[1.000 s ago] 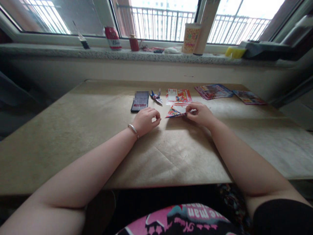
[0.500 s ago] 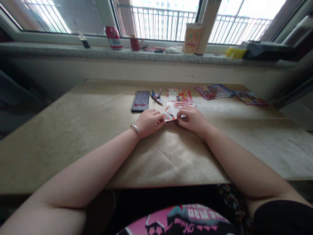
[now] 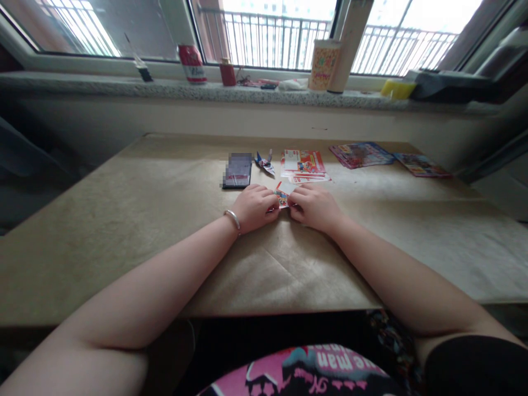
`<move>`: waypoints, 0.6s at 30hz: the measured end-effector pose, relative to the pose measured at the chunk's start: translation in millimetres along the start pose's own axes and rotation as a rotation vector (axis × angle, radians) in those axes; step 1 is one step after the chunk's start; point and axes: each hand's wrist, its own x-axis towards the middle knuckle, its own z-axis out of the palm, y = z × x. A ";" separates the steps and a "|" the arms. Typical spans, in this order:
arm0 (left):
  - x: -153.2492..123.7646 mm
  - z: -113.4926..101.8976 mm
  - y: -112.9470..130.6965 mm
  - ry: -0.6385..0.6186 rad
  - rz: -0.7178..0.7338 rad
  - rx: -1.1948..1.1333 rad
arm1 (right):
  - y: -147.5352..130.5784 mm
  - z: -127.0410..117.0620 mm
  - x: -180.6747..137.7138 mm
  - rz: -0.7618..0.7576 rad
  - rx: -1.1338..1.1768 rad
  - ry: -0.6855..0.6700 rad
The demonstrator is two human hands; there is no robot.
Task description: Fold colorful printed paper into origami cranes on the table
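Note:
Between my hands is a small sheet of printed paper (image 3: 282, 197), red, white and multicoloured, partly folded over. My left hand (image 3: 256, 208), with a silver bangle at the wrist, pinches its left edge. On the other side my right hand (image 3: 314, 206) has fingers curled and pressed together on the paper's right edge. Much of the sheet is hidden under the fingers. A phone (image 3: 238, 170) lies just beyond my left hand. Beside the phone sits a folded paper crane (image 3: 265, 163). Past my right hand lies a stack of red and white printed sheets (image 3: 304, 163).
Farther right on the table (image 3: 124, 220) lie a pile of colourful printed sheets (image 3: 361, 154) and another small pile (image 3: 423, 164). The windowsill (image 3: 165, 91) behind carries a red can (image 3: 192, 64), a red bottle (image 3: 227, 72), a patterned paper cup (image 3: 324, 65) and a yellow item (image 3: 397, 89).
My right hand has moved left, closer to my left hand, along the paper. Less of the sheet shows between them. My left hand has shifted slightly right.

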 end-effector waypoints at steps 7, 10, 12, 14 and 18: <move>-0.8 0.6 -3.2 0.005 0.004 -0.017 | 24.0 -1.9 -7.2 -0.001 0.000 0.002; -1.8 0.6 -4.7 -0.003 -0.004 -0.028 | 30.6 -4.7 -9.7 0.013 0.030 0.005; -2.5 0.9 -5.5 -0.008 -0.007 -0.028 | 33.0 -6.8 -10.7 0.029 0.038 0.014; -3.1 1.2 -6.1 -0.004 -0.012 -0.022 | 35.2 -8.2 -11.5 0.055 0.033 0.030; -3.6 0.4 -6.8 0.000 -0.020 -0.014 | 41.8 -7.9 -13.4 0.062 0.016 0.039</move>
